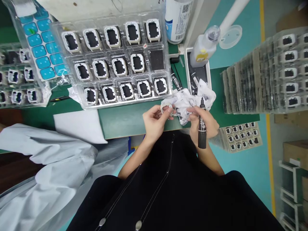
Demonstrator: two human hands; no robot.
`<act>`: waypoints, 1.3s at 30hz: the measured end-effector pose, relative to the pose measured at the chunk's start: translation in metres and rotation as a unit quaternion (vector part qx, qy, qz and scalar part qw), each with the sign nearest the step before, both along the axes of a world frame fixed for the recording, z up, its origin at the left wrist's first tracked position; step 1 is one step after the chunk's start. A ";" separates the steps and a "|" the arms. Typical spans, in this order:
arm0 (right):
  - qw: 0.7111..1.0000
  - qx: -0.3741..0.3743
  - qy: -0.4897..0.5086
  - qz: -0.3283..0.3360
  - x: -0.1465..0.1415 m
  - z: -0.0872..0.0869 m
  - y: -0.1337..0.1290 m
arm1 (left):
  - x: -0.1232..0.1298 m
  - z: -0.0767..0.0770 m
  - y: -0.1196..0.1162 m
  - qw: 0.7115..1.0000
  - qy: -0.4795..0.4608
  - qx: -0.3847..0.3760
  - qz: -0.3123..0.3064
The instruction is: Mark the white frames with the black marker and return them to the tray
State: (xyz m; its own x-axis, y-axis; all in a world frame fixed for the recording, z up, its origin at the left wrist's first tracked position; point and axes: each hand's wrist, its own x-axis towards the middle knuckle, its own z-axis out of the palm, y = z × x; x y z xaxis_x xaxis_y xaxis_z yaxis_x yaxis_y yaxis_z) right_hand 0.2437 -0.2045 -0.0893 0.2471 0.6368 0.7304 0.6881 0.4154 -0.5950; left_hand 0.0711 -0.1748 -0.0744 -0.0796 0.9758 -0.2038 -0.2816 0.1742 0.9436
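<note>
Fingers of the left hand (154, 123) partly cover a white frame (165, 102), clamped in that grip above the bench (120, 120) near its front edge; the right grip (209, 122) closes around a black marker (202, 125), fingertips at crumpled cloth (186, 102). A co-worker's grey sleeve (55, 154) is cut off leftward. Green strip shows below the tray (125, 102).

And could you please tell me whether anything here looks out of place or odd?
The white cloth by the right hand stands out: it lies bunched up with dark marks, unlike the flat white sheet farther left.
</note>
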 end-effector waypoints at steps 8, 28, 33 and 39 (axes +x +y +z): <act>0.999 0.039 -0.018 0.020 0.002 -0.011 -0.001 | 0.008 -0.006 0.009 0.999 -0.047 -0.007 -0.023; 0.985 0.012 -0.170 -0.013 0.009 -0.010 0.011 | 0.002 0.010 -0.005 0.991 0.068 0.111 -0.038; 0.992 0.025 -0.125 0.013 0.013 -0.005 0.010 | 0.000 0.014 -0.017 0.976 0.131 0.159 -0.069; 0.995 -0.003 -0.100 0.022 0.017 0.002 0.009 | -0.008 0.023 -0.029 0.933 0.152 0.305 -0.117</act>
